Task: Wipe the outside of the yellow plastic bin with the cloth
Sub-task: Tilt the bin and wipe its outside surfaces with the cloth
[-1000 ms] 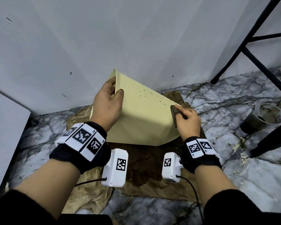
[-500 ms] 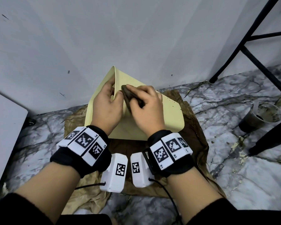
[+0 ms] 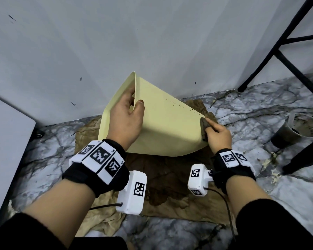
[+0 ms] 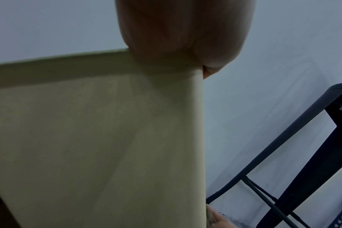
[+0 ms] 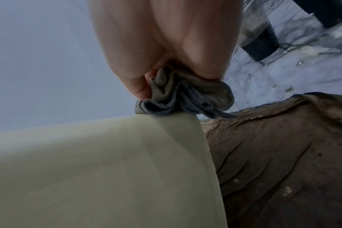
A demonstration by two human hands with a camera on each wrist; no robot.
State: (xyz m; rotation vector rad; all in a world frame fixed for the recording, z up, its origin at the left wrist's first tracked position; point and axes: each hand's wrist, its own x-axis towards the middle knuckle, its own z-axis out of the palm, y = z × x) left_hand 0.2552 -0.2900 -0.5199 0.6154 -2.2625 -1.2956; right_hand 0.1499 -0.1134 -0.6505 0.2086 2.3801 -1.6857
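Left hand [image 3: 125, 118] grips bin [image 3: 166, 127] rim, right hand [image 3: 218, 136] pinches cloth [image 5: 185, 95]

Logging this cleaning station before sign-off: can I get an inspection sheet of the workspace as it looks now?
Surface: marbled floor, stained.
Job's things: yellow bin tipped on its side, dark specks on top; cloth at its base corner.
Clutter: brown rag under the bin; dirty cup.
Hands: left hand grips the rim; right hand pinches the cloth.
Cables: wrist-camera leads.
Surroundings: grey wall, black frame.
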